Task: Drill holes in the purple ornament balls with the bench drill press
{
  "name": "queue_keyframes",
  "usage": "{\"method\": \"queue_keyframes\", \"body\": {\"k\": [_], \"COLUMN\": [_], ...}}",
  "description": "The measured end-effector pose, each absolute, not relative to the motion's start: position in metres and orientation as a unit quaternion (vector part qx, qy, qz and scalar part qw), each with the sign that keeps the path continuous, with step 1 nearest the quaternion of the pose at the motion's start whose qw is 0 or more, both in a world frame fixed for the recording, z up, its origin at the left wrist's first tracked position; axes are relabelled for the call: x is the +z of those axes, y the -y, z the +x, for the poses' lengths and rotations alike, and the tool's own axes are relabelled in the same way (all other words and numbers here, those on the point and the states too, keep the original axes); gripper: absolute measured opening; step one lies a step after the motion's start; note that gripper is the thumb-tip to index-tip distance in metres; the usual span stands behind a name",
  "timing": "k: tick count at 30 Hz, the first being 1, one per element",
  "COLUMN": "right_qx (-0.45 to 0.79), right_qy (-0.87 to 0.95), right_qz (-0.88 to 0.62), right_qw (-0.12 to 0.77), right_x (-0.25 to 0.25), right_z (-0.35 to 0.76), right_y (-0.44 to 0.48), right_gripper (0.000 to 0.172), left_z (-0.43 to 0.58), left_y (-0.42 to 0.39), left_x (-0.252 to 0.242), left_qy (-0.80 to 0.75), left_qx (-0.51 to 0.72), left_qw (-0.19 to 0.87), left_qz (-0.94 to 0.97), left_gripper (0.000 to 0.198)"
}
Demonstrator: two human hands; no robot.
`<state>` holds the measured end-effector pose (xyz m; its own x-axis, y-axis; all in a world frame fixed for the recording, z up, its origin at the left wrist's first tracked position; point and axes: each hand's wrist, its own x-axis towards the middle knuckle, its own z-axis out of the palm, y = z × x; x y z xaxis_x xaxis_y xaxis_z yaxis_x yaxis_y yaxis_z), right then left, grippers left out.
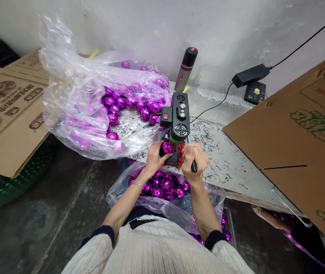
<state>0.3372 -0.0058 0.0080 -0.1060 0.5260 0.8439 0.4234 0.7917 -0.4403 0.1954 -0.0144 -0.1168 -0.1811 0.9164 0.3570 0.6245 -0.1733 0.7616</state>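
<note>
My left hand (154, 156) has its thumb and fingers closed round one shiny purple faceted ball (167, 147), on the near left side of a small black hand-press-like machine (180, 116). My right hand (195, 160) is wrapped round a metal lever (189, 139) with a black grip at its end, on the machine's right side. Red and black material (180, 154) lies on the machine's base between my hands. More purple balls (166, 185) fill a clear plastic bag (119, 189) below my wrists. The contact between ball and machine is partly hidden.
A large clear bag (62, 80) with purple balls (121, 102) spreads over the table's left. Small black bits litter the table (222, 152). A spray can (185, 68) and power adapter (250, 75) stand behind. Cardboard boxes (299, 125) flank the table.
</note>
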Motion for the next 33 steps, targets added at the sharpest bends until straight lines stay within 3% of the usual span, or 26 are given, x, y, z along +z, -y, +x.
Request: {"method": "queue_keyframes", "body": {"k": [8, 19, 33], "right_qx": [0.052, 0.035, -0.009], "right_qy": [0.735, 0.701, 0.706], "right_qz": [-0.319, -0.299, -0.276], "right_qw": [0.596, 0.646, 0.652], "right_x": [0.003, -0.05, -0.064], "right_z": [0.336, 0.329, 0.325], "right_y": [0.009, 0.003, -0.003], "right_gripper": [0.027, 0.026, 0.031], "left_z": [0.204, 0.203, 0.203], "left_y": [0.011, 0.013, 0.012], "left_x": [-0.127, -0.132, -0.127], "left_qy": [-0.594, -0.599, -0.588], "left_qx": [0.482, 0.477, 0.494], "left_qw": [0.162, 0.158, 0.182], "left_qz": [0.623, 0.623, 0.614], "left_gripper": [0.064, 0.065, 0.059]}}
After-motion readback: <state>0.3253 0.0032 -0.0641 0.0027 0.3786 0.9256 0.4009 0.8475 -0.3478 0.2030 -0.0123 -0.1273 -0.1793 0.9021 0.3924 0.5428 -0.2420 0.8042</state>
